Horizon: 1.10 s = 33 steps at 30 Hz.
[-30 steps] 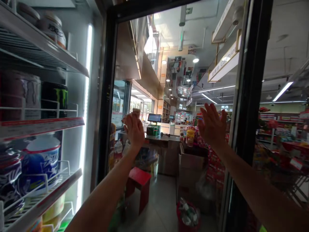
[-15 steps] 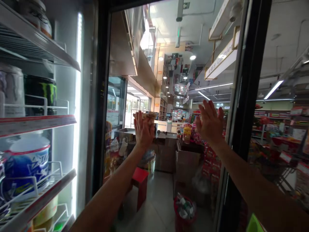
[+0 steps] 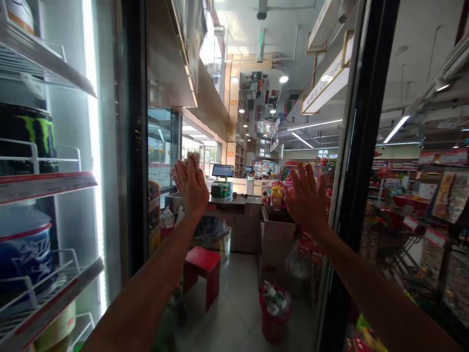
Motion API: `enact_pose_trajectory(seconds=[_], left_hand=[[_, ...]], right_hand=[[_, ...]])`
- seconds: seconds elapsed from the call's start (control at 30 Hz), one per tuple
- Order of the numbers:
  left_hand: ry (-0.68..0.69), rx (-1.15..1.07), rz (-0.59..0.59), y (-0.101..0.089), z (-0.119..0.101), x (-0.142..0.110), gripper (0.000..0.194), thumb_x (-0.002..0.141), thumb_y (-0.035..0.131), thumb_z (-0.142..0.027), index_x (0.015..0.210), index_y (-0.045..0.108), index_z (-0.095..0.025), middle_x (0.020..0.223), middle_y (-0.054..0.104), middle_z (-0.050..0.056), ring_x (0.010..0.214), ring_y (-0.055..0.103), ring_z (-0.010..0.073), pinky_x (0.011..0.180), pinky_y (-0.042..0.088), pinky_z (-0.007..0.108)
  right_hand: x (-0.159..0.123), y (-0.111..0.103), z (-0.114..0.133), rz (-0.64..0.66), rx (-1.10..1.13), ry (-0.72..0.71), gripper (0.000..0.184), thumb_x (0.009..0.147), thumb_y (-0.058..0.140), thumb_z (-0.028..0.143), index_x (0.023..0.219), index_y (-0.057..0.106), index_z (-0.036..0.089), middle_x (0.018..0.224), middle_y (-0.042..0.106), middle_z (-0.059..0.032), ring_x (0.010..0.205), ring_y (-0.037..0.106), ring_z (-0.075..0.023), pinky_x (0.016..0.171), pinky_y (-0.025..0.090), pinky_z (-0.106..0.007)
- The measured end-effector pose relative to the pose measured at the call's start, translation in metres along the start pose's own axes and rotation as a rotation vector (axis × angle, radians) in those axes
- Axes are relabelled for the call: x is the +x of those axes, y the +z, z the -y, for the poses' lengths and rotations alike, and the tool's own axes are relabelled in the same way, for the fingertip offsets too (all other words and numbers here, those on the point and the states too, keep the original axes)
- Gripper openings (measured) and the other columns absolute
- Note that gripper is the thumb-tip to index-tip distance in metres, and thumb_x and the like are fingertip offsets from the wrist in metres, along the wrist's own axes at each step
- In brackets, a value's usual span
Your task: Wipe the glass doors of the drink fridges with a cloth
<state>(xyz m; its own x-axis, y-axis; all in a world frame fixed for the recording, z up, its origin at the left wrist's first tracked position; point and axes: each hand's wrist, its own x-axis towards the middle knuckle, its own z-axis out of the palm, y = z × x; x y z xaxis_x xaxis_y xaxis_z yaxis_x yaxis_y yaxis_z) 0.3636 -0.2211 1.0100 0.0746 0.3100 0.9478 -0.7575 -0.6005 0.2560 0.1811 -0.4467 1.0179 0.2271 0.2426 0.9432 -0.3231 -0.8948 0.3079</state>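
A glass door pane [image 3: 278,29] in a black frame [image 3: 361,161] stands before me, with the shop seen through it. Raised at the pane's left part, my left hand [image 3: 193,188] has its palm turned to the glass and presses on a crumpled light cloth [image 3: 192,157]. The cloth shows only above the fingertips; the hand covers the rest. Against the right part of the pane, my right hand [image 3: 307,198] lies flat with its fingers spread and nothing in it.
A lit fridge at left holds a black can [image 3: 27,132] and a blue tub [image 3: 25,249] on wire shelves [image 3: 47,186]. Beyond the glass are a red stool [image 3: 203,261], a red bin [image 3: 274,322] with rubbish, a counter [image 3: 245,225] and a monitor [image 3: 223,170].
The view has swung a little to the right. My left hand with the cloth has shifted left and slightly up, uncovering the monitor. My right hand keeps about the same spot on the glass.
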Motion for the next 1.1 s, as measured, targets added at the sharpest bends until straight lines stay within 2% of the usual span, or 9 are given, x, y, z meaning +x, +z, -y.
enact_pose_trajectory(seconds=[0.23,0.3,0.43,0.53,0.67,0.73,0.8,0.97,1.1], left_hand=[[0.595,-0.115,0.228,-0.003,-0.092,-0.068,0.035,0.089,0.042,-0.031,0.123,0.048,-0.032,0.135,0.047,-0.004,0.133,0.031,0.0114,0.11,0.029,0.029],[0.579,-0.096,0.24,-0.007,-0.073,-0.069,0.037,0.089,0.041,-0.029,0.126,0.046,-0.029,0.136,0.046,0.0,0.134,0.029,0.0139,0.11,0.028,0.033],[0.119,0.031,0.026,-0.02,0.014,-0.036,0.045,0.093,0.029,-0.025,0.135,0.031,-0.01,0.143,0.03,0.019,0.138,0.013,0.0265,0.11,0.021,0.053],[-0.036,0.073,-0.03,-0.021,0.02,-0.041,0.047,0.093,0.03,-0.026,0.136,0.029,-0.008,0.145,0.026,0.02,0.138,0.014,0.0285,0.11,0.021,0.052],[0.605,-0.05,0.185,-0.016,-0.047,-0.109,0.045,0.088,0.043,-0.027,0.133,0.039,-0.023,0.142,0.038,0.006,0.136,0.023,0.019,0.112,0.024,0.038],[0.815,-0.074,0.267,-0.018,-0.055,-0.14,0.044,0.086,0.046,-0.027,0.13,0.042,-0.024,0.141,0.039,0.004,0.135,0.025,0.0191,0.112,0.024,0.038],[0.678,-0.016,0.256,-0.028,-0.028,-0.151,0.045,0.085,0.048,-0.025,0.13,0.043,-0.022,0.137,0.044,0.006,0.134,0.029,0.0213,0.11,0.028,0.04],[-0.053,0.217,0.026,-0.053,0.067,-0.121,0.055,0.091,0.033,-0.021,0.142,0.015,-0.013,0.142,0.031,0.02,0.135,0.023,0.0282,0.104,0.031,0.053],[0.015,0.197,0.094,-0.043,0.028,-0.138,0.054,0.089,0.039,-0.024,0.141,0.022,-0.018,0.144,0.031,0.015,0.135,0.025,0.027,0.105,0.034,0.048]], right_hand=[[0.001,-0.001,-0.003,-0.035,0.028,-0.015,0.056,0.087,0.038,0.032,0.141,0.025,0.021,0.146,0.03,-0.01,0.137,0.022,-0.0238,0.109,0.014,-0.052],[0.0,-0.001,-0.004,-0.05,0.046,-0.025,0.056,0.087,0.038,0.031,0.14,0.027,0.021,0.146,0.031,-0.0099,0.137,0.023,-0.0238,0.109,0.015,-0.051],[-0.001,-0.001,0.0,-0.06,0.051,-0.006,0.055,0.087,0.038,0.03,0.14,0.027,0.022,0.146,0.03,-0.0092,0.137,0.023,-0.0237,0.109,0.014,-0.051],[-0.001,-0.002,0.003,-0.072,0.046,0.005,0.055,0.087,0.038,0.03,0.14,0.028,0.021,0.146,0.032,-0.0098,0.137,0.023,-0.0242,0.109,0.014,-0.052],[-0.001,-0.002,0.0,-0.069,0.046,-0.026,0.055,0.086,0.04,0.031,0.139,0.03,0.018,0.144,0.033,-0.0123,0.136,0.025,-0.026,0.108,0.015,-0.052],[-0.001,-0.002,-0.003,-0.07,0.053,-0.048,0.054,0.086,0.041,0.03,0.138,0.032,0.017,0.144,0.034,-0.0128,0.135,0.026,-0.0264,0.108,0.015,-0.052],[-0.002,-0.001,-0.005,-0.074,0.062,-0.054,0.054,0.086,0.041,0.03,0.138,0.032,0.017,0.144,0.033,-0.0124,0.135,0.026,-0.0262,0.108,0.014,-0.052],[-0.002,0.0,-0.002,-0.075,0.062,-0.024,0.054,0.086,0.041,0.029,0.138,0.031,0.017,0.145,0.033,-0.0119,0.136,0.025,-0.0264,0.109,0.014,-0.052],[-0.001,0.0,0.001,-0.1,0.061,-0.02,0.05,0.087,0.039,0.03,0.135,0.037,0.016,0.143,0.035,-0.0118,0.135,0.027,-0.0262,0.11,0.015,-0.051]])
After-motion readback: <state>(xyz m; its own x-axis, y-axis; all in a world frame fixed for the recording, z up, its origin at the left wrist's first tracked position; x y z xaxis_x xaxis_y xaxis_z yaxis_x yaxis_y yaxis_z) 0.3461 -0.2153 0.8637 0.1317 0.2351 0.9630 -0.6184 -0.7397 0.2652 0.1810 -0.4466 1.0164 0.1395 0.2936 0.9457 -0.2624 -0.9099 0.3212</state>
